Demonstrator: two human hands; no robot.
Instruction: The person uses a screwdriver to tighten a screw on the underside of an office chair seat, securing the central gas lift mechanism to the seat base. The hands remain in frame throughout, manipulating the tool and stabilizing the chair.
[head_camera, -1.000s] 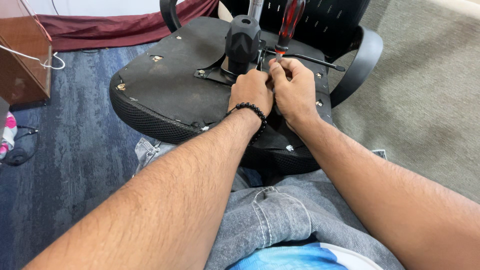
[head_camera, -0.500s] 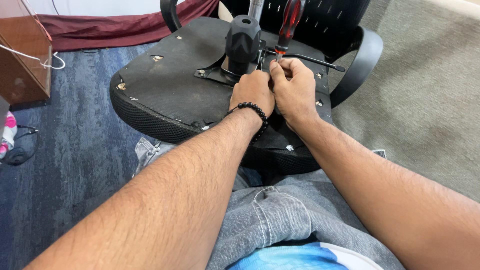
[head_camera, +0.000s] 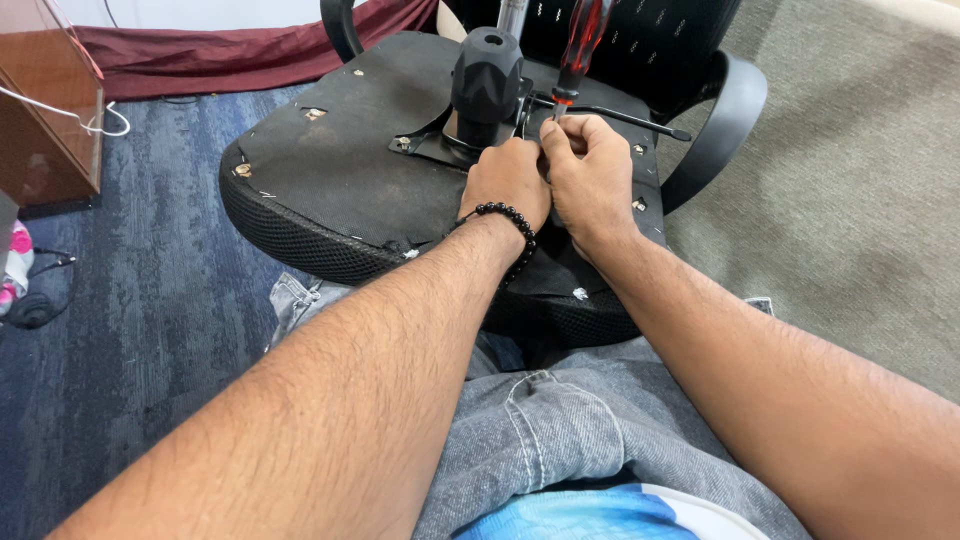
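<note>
Hands meet on the underside of an overturned office chair: the left hand (head_camera: 508, 180), a black bead bracelet (head_camera: 505, 222) at its wrist, is curled into a loose fist right against the right hand (head_camera: 588, 172), knuckles touching. The right hand's fingers (head_camera: 560, 133) are pinched together at the foot of a screwdriver (head_camera: 580, 48) with a red and black handle, which stands nearly upright just beyond them. Whether the left hand grips anything I cannot tell, as its fingers are folded out of sight.

Both fists rest on the black metal plate (head_camera: 425, 148) bolted to the seat bottom (head_camera: 350, 185), beside the stubby black column (head_camera: 487, 75) that rises just ahead of the left knuckles. A thin black lever (head_camera: 625, 117) runs off to the right past the right hand's fingertips. Further right curves an armrest (head_camera: 725, 125).

The screwdriver looks light and stiff, its smooth plastic handle probably a little slippery; it is best taken round the thick handle for turning, with the fingers low on the shaft only to steady the tip. The chair seat looks heavy and awkward, rigid underneath with soft mesh at the edge, and it lies propped against the person's jeans (head_camera: 560, 430), close under both forearms. To the far left of the left arm stand a wooden cabinet (head_camera: 45, 120) and blue carpet (head_camera: 150, 300).
</note>
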